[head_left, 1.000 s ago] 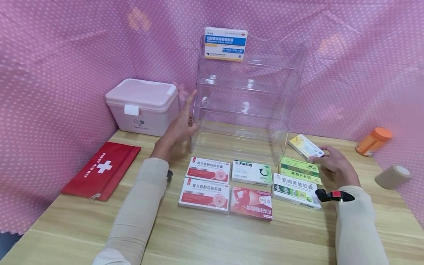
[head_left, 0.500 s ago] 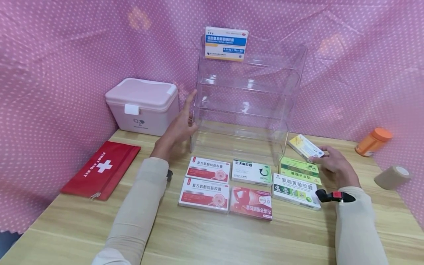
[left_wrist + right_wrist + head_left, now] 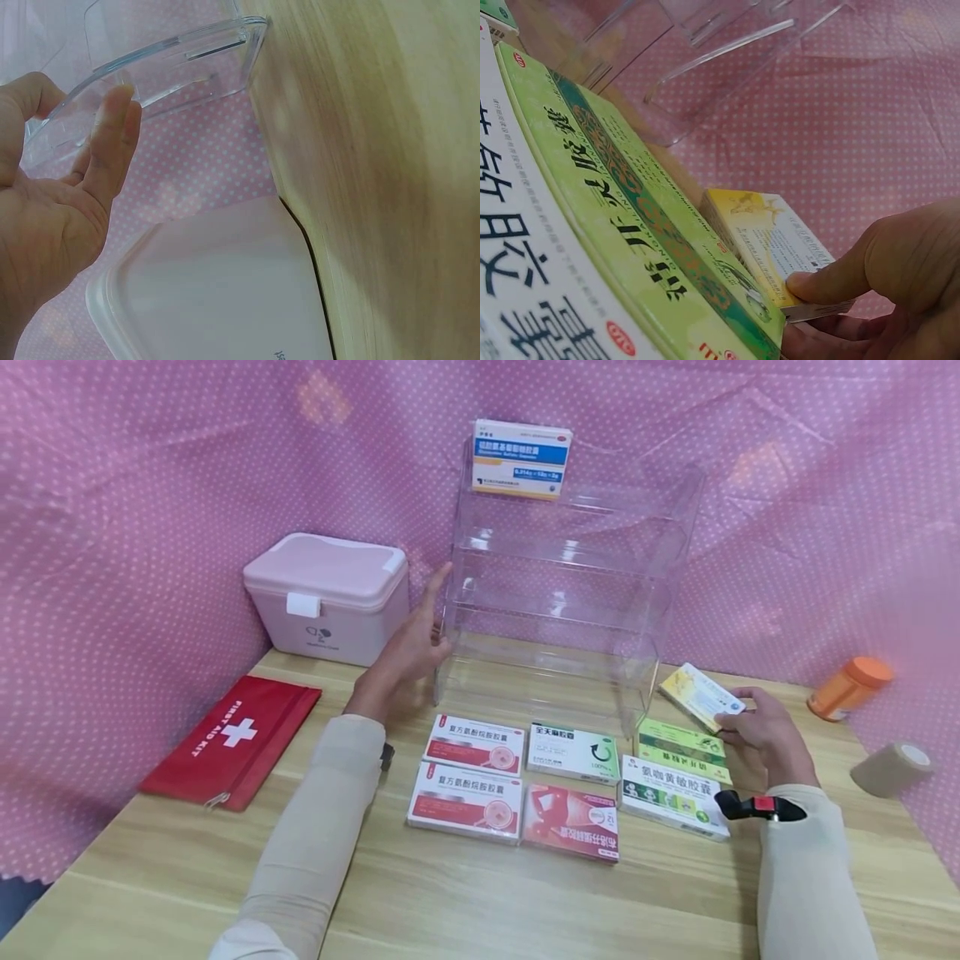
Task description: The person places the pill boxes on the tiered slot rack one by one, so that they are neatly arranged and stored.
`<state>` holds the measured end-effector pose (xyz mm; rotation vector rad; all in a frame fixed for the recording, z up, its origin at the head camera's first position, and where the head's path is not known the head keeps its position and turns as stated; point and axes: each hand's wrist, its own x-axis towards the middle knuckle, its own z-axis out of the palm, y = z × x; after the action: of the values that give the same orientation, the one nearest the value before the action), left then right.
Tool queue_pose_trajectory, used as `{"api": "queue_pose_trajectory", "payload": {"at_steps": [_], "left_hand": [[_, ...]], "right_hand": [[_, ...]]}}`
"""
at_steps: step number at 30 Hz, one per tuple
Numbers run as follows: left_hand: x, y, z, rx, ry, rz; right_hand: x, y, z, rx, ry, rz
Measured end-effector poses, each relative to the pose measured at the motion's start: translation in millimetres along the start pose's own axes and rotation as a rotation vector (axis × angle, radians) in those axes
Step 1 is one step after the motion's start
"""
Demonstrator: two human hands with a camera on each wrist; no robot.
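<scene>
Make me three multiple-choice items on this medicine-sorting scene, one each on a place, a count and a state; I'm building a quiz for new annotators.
1. Where does the blue-and-white box stand?
A. On the top shelf of the clear rack
B. On the pink case
C. Flat on the table

2. How many medicine boxes lie flat on the table in front of the rack?
A. Three
B. Six
C. Nine

3. What is the right hand doing?
A. Resting flat and holding nothing
B. Gripping the orange bottle
C. Pinching a yellow box

Answers: 1 A, the head view shows it at the rack's top level. 2 B, two rows of three lie there. 3 C, the right wrist view shows the thumb and fingers closed on the box's end.
</scene>
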<state>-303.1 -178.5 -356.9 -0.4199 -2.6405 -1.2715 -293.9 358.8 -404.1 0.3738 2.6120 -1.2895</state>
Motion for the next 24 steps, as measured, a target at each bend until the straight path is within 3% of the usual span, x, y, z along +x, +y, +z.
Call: {"api": "queue_pose_trajectory", "payload": {"at_steps": [7, 10, 18, 24], "left_hand": [[0.0, 0.3, -0.1, 0.015, 0.001, -0.012], [-0.1, -0.3, -0.8, 0.019, -0.001, -0.013], [0.6, -1.1, -1.8, 0.025, -0.001, -0.001], [0.4, -2.2, -0.4, 0.015, 0.002, -0.005]], "right_hand": [[-9.1, -9.1, -6.9, 0.041, 0.087, -0.123], [-16.7, -21.1, -11.5, 0.103, 0.162, -0.176], [-48.5, -66.9, -20.7, 0.606, 0.398, -0.273], [-77.9, -104.1, -15.8, 0.655, 0.482, -0.456]]}}
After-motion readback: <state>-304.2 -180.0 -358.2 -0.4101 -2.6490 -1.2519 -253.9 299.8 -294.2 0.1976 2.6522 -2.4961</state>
